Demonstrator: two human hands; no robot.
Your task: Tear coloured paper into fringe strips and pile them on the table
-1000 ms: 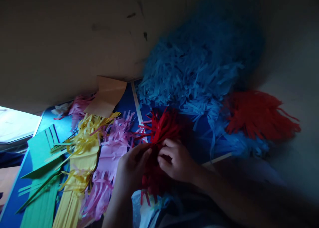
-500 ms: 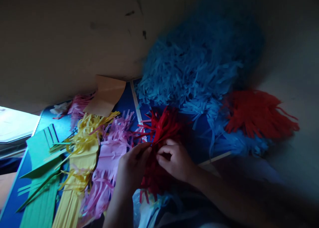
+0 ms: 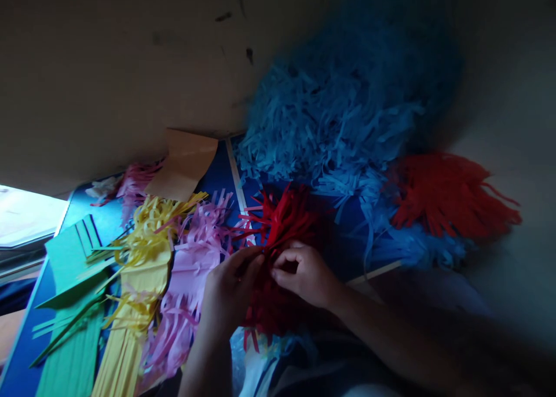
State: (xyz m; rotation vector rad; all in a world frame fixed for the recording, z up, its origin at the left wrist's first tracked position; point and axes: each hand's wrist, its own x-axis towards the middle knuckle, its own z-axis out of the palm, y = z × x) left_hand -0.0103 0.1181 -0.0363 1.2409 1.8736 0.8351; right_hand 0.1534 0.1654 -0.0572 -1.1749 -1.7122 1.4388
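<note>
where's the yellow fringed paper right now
In the head view, the yellow fringed paper lies left of centre on the blue table, between the green paper and the lilac fringed paper.

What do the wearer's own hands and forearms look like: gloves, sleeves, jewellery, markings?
Left hand and right hand: bare, five-fingered human hands, no gloves. Left forearm: no sleeve on the visible part. Right forearm: uncovered near the wrist; too dark toward the lower right to tell about a sleeve. No watch or bracelet visible; too dim to judge rings or small markings.
</note>
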